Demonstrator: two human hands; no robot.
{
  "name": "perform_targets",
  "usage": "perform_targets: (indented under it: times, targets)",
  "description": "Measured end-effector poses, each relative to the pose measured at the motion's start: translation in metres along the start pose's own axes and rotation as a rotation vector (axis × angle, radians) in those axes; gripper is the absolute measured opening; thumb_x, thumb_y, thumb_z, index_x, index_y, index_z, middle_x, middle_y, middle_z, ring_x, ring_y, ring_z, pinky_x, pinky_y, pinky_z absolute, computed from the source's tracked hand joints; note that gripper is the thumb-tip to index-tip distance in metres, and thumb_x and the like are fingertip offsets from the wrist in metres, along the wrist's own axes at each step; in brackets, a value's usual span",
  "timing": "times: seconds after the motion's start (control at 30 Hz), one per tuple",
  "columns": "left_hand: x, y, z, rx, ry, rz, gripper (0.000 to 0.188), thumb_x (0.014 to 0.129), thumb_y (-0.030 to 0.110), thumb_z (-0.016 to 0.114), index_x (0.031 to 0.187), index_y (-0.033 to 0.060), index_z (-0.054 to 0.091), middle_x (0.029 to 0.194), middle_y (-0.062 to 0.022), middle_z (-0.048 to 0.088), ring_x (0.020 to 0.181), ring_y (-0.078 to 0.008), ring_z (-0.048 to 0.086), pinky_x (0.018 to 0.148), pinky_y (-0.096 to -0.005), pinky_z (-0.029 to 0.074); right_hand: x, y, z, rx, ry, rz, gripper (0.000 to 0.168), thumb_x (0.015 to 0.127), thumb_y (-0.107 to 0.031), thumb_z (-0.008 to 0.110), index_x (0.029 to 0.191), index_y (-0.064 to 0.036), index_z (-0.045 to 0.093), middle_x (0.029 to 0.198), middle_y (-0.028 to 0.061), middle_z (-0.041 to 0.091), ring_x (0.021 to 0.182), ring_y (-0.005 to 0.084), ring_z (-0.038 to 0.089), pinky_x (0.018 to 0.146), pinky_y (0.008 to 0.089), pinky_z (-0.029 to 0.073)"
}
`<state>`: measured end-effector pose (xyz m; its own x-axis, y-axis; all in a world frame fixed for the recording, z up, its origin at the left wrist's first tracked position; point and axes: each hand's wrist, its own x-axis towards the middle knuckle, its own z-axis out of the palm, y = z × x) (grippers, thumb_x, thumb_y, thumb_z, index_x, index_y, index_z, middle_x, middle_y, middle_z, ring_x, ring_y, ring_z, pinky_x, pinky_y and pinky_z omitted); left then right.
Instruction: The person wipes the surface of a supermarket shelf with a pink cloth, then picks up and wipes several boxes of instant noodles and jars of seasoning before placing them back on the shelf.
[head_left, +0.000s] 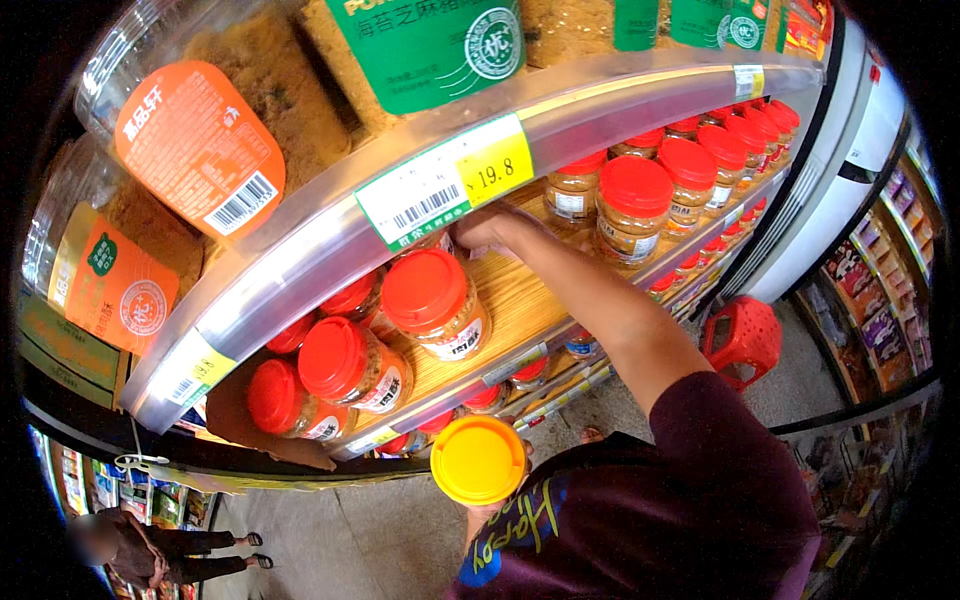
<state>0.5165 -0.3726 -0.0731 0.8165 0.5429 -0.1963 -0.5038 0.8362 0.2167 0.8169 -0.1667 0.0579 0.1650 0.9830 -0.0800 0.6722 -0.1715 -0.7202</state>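
Note:
My right hand (486, 229) reaches under the upper shelf edge, its fingers partly hidden behind a price label, beside a partly hidden jar; whether it grips anything cannot be told. My left hand (478, 517) holds a jar with a yellow lid (478, 460) low in front of my body. On the wooden shelf (517, 289), red-lidded clear plastic jars (429, 292) of brown food stand to the left of my right arm. More red-lidded jars (636, 196) stand in rows to its right.
Large plastic tubs (202, 142) sit on the upper shelf, behind a clear edge strip (300, 247). Lower shelves hold more jars. A red plastic stool or basket (742, 341) is on the floor at right. Another person (142, 551) stands in the aisle at lower left.

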Motion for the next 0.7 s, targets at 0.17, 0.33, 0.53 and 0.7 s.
perform_targets:
  times: [0.17,0.33,0.53,0.7]
  targets:
    - [-0.01,-0.002,0.0,-0.01,-0.09,0.134,0.083,0.082,0.062,0.052,0.134,-0.0025,0.041,0.118,-0.0193,0.058,0.092,-0.038,0.059,0.063,-0.0401,0.05,0.01,0.0,0.006,-0.086,0.05,-0.075,0.024,0.078,-0.008,0.06,0.099,-0.001,0.068,0.09,0.0186,0.069,0.073,0.0264,0.07,0.061,0.0366,0.056]
    - [-0.014,0.003,-0.006,-0.042,-0.102,0.083,0.082,0.083,0.061,0.052,0.137,0.0007,0.039,0.118,-0.0251,0.056,0.087,-0.0383,0.06,0.063,-0.0379,0.05,0.002,0.026,-0.022,0.087,0.157,0.054,0.029,0.077,-0.008,0.061,0.105,-0.001,0.065,0.094,0.0179,0.069,0.078,0.0263,0.068,0.064,0.0382,0.055]
    - [-0.022,0.008,-0.024,-0.005,-0.087,0.01,0.08,0.084,0.061,0.051,0.136,0.001,0.041,0.108,-0.0312,0.057,0.078,-0.0362,0.06,0.057,-0.0344,0.05,-0.01,0.034,-0.016,0.307,0.323,0.187,0.036,0.076,-0.007,0.062,0.111,-0.002,0.062,0.099,0.017,0.068,0.085,0.0261,0.066,0.068,0.0401,0.054]
    - [-0.021,0.004,0.0,0.088,0.06,0.089,0.082,0.081,0.061,0.054,0.134,-0.0012,0.041,0.112,-0.021,0.058,0.081,-0.0357,0.06,0.056,-0.0346,0.05,-0.067,0.006,0.003,-0.242,0.146,0.076,0.034,0.078,-0.013,0.059,0.11,-0.001,0.063,0.104,0.0176,0.067,0.098,0.0295,0.064,0.08,0.0394,0.05]
